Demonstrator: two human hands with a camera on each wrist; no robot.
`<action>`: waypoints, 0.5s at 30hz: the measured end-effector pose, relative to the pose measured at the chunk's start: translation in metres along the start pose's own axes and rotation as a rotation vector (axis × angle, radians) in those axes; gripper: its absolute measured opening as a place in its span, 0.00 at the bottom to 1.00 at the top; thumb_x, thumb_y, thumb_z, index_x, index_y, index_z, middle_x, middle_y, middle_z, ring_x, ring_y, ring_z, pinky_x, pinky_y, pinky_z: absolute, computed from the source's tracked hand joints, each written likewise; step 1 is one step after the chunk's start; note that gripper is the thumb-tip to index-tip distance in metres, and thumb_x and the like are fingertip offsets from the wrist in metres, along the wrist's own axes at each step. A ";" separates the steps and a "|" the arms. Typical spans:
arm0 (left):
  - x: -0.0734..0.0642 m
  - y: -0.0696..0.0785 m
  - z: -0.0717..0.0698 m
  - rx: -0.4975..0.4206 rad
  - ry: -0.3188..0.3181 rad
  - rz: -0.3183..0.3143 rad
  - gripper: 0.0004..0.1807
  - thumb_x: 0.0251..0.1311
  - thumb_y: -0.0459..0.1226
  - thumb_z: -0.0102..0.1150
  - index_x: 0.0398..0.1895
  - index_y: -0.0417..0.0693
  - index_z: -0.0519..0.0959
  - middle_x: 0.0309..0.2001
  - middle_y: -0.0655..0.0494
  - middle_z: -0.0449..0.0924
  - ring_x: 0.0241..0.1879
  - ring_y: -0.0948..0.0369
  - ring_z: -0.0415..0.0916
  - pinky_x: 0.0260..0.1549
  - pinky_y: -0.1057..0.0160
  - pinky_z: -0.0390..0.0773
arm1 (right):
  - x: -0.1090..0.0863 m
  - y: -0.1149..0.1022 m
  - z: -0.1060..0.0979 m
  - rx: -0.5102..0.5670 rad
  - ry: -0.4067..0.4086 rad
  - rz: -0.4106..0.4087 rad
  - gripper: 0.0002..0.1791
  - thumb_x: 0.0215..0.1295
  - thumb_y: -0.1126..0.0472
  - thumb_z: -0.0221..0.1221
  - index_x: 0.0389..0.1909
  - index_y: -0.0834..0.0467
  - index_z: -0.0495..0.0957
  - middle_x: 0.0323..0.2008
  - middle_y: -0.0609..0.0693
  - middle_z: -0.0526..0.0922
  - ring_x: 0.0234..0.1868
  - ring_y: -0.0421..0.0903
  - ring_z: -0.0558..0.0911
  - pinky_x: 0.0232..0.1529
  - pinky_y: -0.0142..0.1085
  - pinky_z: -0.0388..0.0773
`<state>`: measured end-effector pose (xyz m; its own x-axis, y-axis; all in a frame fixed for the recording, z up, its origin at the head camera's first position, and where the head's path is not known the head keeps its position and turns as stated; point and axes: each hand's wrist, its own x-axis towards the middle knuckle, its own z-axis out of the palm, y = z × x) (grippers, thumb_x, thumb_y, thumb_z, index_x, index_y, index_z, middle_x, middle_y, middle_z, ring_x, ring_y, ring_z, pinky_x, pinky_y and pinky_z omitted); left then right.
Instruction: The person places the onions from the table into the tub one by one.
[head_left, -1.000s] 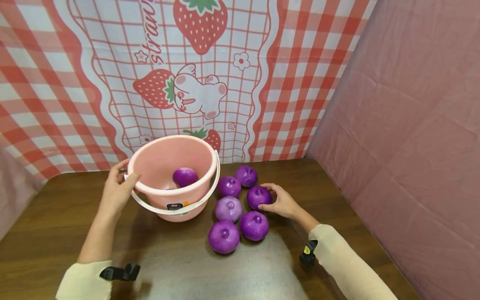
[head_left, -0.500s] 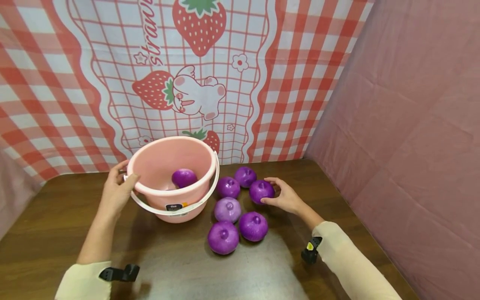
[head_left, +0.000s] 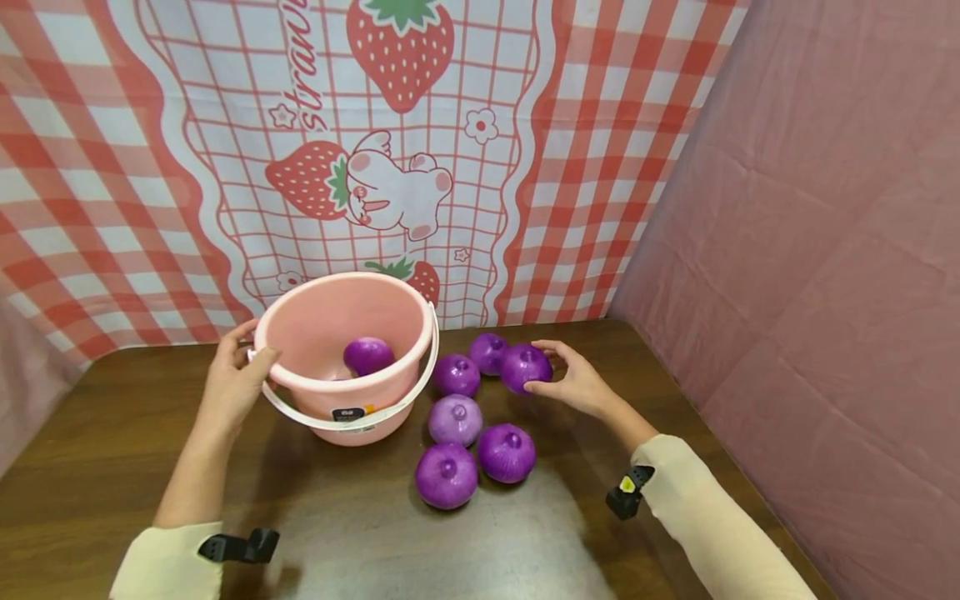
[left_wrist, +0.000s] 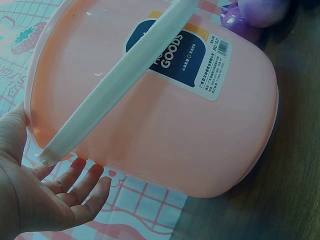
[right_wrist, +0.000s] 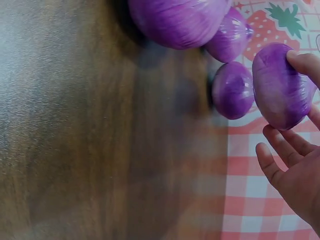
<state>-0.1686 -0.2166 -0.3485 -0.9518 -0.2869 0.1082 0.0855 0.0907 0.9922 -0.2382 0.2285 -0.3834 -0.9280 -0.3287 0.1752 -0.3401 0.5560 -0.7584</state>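
My left hand grips the left rim of a pink bucket, thumb over the edge and fingers outside, near the end of its white handle. In the left wrist view the bucket's label faces the camera. Inside the bucket lies a purple onion; something purple shows just beside it, mostly hidden by the rim. My right hand holds a purple onion between thumb and fingers. The right wrist view shows that held onion raised off the table.
Several more onions stand right of the bucket on the brown wooden table, among them a paler one and a large one at the front. A checked strawberry cloth hangs behind; a pink cloth hangs at the right.
My right hand has lifted the onion out of the group, moving it up and slightly right and away from me. The left hand and the bucket have stayed in place.
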 end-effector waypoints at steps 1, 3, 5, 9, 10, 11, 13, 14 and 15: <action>0.000 0.000 0.000 0.003 -0.001 -0.001 0.32 0.62 0.33 0.51 0.68 0.39 0.53 0.29 0.76 0.71 0.25 0.75 0.70 0.21 0.77 0.74 | 0.000 -0.002 -0.001 0.009 0.001 0.001 0.37 0.48 0.60 0.70 0.61 0.59 0.67 0.52 0.61 0.74 0.48 0.55 0.74 0.42 0.40 0.78; 0.000 0.000 0.000 0.012 -0.001 -0.004 0.32 0.62 0.33 0.51 0.69 0.39 0.53 0.29 0.76 0.70 0.25 0.75 0.70 0.22 0.77 0.75 | 0.000 -0.004 -0.003 0.011 0.002 0.000 0.37 0.49 0.60 0.70 0.61 0.59 0.67 0.51 0.61 0.74 0.49 0.55 0.74 0.42 0.39 0.78; 0.000 0.001 -0.001 0.020 -0.001 -0.008 0.33 0.62 0.33 0.51 0.69 0.39 0.52 0.30 0.76 0.70 0.25 0.75 0.70 0.22 0.77 0.75 | 0.001 -0.007 -0.004 0.003 -0.002 -0.001 0.37 0.49 0.61 0.70 0.62 0.60 0.66 0.52 0.62 0.73 0.49 0.55 0.73 0.42 0.39 0.78; 0.000 0.001 -0.001 0.033 0.001 -0.013 0.33 0.62 0.33 0.50 0.69 0.40 0.52 0.30 0.76 0.70 0.26 0.75 0.69 0.23 0.77 0.75 | 0.002 -0.013 -0.008 -0.007 -0.010 -0.001 0.38 0.49 0.60 0.70 0.62 0.60 0.66 0.54 0.62 0.73 0.51 0.56 0.73 0.43 0.42 0.78; 0.000 0.001 -0.001 0.036 0.002 -0.013 0.33 0.62 0.33 0.50 0.70 0.40 0.52 0.30 0.75 0.69 0.26 0.75 0.69 0.23 0.77 0.75 | 0.003 -0.014 -0.008 -0.011 -0.011 0.000 0.38 0.49 0.60 0.70 0.62 0.59 0.66 0.55 0.61 0.73 0.51 0.56 0.73 0.44 0.42 0.79; 0.000 0.001 -0.001 0.037 0.002 -0.013 0.33 0.62 0.33 0.50 0.70 0.40 0.52 0.31 0.75 0.69 0.26 0.75 0.69 0.23 0.77 0.75 | 0.003 -0.016 -0.009 -0.009 -0.013 0.001 0.38 0.49 0.60 0.70 0.62 0.59 0.66 0.56 0.61 0.72 0.51 0.56 0.73 0.45 0.44 0.79; 0.001 0.001 -0.001 0.039 0.001 -0.013 0.33 0.62 0.33 0.50 0.70 0.40 0.52 0.31 0.75 0.69 0.26 0.75 0.69 0.23 0.77 0.75 | 0.004 -0.019 -0.011 -0.007 -0.013 -0.002 0.38 0.49 0.59 0.70 0.62 0.58 0.66 0.57 0.60 0.72 0.52 0.55 0.73 0.46 0.45 0.79; 0.001 0.001 -0.001 0.038 0.000 -0.013 0.34 0.62 0.33 0.50 0.70 0.40 0.52 0.31 0.75 0.69 0.26 0.75 0.69 0.23 0.77 0.75 | 0.004 -0.021 -0.012 -0.004 -0.016 -0.005 0.38 0.49 0.58 0.70 0.62 0.58 0.66 0.57 0.60 0.72 0.52 0.55 0.74 0.46 0.44 0.80; 0.001 0.001 -0.001 0.038 -0.001 -0.013 0.34 0.62 0.33 0.50 0.70 0.40 0.52 0.30 0.75 0.69 0.25 0.75 0.69 0.22 0.77 0.75 | 0.005 -0.022 -0.013 0.000 -0.017 -0.005 0.37 0.49 0.58 0.70 0.62 0.58 0.66 0.57 0.59 0.72 0.52 0.54 0.74 0.46 0.43 0.80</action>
<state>-0.1690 -0.2178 -0.3474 -0.9531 -0.2872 0.0952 0.0619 0.1229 0.9905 -0.2371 0.2241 -0.3577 -0.9235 -0.3444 0.1687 -0.3451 0.5546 -0.7572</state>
